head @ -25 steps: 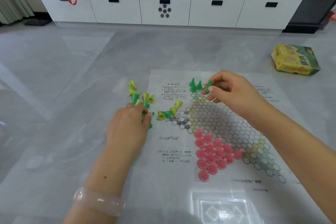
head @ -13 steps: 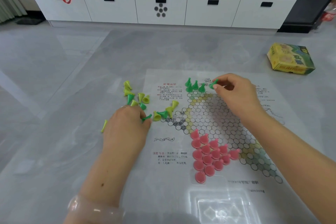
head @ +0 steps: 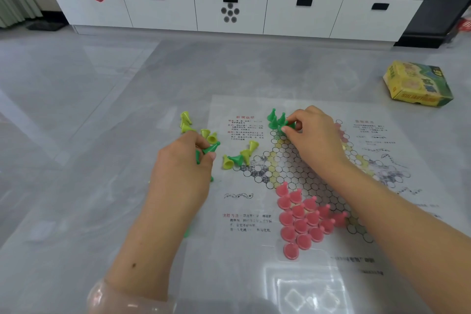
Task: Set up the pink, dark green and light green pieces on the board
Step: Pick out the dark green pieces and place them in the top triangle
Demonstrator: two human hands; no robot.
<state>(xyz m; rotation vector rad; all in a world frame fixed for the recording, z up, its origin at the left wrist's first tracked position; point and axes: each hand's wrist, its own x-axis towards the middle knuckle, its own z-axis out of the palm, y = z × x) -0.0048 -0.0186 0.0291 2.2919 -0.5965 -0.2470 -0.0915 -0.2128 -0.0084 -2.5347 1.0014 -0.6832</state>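
Since half a second ago, the right hand (head: 314,139) has moved a little to the left along the far corner of the board (head: 300,275), and it now pinches a dark green piece (head: 288,125) between thumb and forefinger, just beside the three dark green pieces (head: 274,120) that stand upright there. The left hand (head: 182,166) has turned slightly; its curled fingers grip a dark green piece (head: 212,147) that lies nearly flat, with its tip pointing to the far right. More green shows under this hand, but how many pieces it holds I cannot tell.

The board is a thin printed sheet lying flat on the grey floor (head: 89,135). Its left edge runs just beside the left hand. The floor to the left and beyond the sheet is open, and a yellow box (head: 418,84) lies well apart at the far right. A white cabinet (head: 229,7) stands along the far wall.

The light green pieces (head: 196,130) lie scattered on the floor near the left edge of the sheet, some upright and some tipped, and a few more (head: 239,157) lie on their sides on the sheet with their tips pointing different ways. The pink pieces (head: 303,219) stand upright in a filled triangle whose corner points toward the person.
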